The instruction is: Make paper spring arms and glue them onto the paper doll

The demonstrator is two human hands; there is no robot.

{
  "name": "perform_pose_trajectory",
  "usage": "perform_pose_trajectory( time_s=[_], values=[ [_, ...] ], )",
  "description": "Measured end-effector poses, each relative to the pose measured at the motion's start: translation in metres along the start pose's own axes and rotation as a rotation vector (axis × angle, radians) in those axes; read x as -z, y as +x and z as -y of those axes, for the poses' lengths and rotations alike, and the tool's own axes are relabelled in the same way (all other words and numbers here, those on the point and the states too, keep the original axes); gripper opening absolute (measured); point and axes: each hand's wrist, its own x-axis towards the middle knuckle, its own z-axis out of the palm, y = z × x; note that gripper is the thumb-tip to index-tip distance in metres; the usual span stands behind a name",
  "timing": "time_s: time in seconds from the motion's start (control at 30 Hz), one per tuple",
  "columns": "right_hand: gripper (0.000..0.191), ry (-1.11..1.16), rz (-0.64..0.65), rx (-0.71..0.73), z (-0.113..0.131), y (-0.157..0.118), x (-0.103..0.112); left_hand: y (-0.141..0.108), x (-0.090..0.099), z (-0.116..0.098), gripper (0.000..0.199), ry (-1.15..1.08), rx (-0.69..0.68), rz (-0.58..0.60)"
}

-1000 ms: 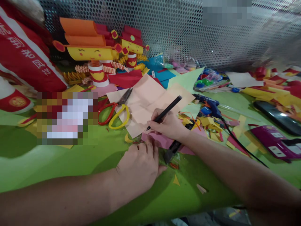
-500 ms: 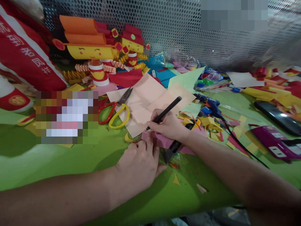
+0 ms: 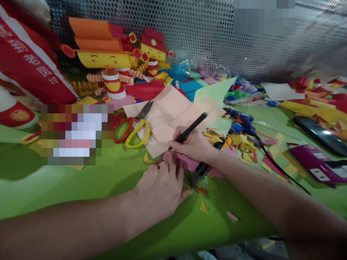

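A black pen (image 3: 193,126) is pinched in my right hand (image 3: 195,145), its tip pointing down and left to where my left fingers rest. Palm down on the table, my left hand (image 3: 162,187) presses with its fingertips beside the pink paper (image 3: 189,163), thumb spread to the right. What lies under those fingertips is mostly hidden. Beyond both hands spreads a peach sheet of paper (image 3: 165,108). Scissors (image 3: 141,116) with one red and one yellow handle lie on its left edge. A dark tool (image 3: 199,173), partly under my right wrist, rests on the pink paper.
Paper figures with yellow faces (image 3: 104,59) stand at the back left, by a red bag (image 3: 35,61). To the right are a blue glue gun (image 3: 244,119) with a cord, paper scraps (image 3: 244,144), a purple power socket (image 3: 314,162) and a black glossy case (image 3: 320,133).
The pen's upper end has tipped slightly left and down, with a small shift of my right hand. My left hand has stayed in place.
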Motion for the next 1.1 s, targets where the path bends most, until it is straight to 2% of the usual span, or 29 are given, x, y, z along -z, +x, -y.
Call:
perform_pose_trajectory(
  time_s=[0.53, 0.73, 0.83, 1.1],
  values=[
    [0.014, -0.012, 0.004, -0.024, 0.0008, 0.0001, -0.0003, -0.0004, -0.0014, -0.0007, 0.052, 0.007, 0.002, -0.036],
    [0.013, -0.021, -0.002, -0.076, 0.0021, -0.0004, -0.0005, -0.0023, -0.0017, -0.0015, 0.042, -0.01, -0.095, -0.105],
    [0.013, -0.031, -0.011, -0.072, 0.0023, -0.0003, -0.0006, -0.0032, -0.001, -0.0016, 0.041, -0.019, -0.095, -0.131],
    [0.013, -0.023, -0.008, -0.047, 0.0006, -0.0008, -0.0007, 0.0003, 0.0006, 0.0001, 0.053, -0.02, 0.019, -0.036]
  ],
)
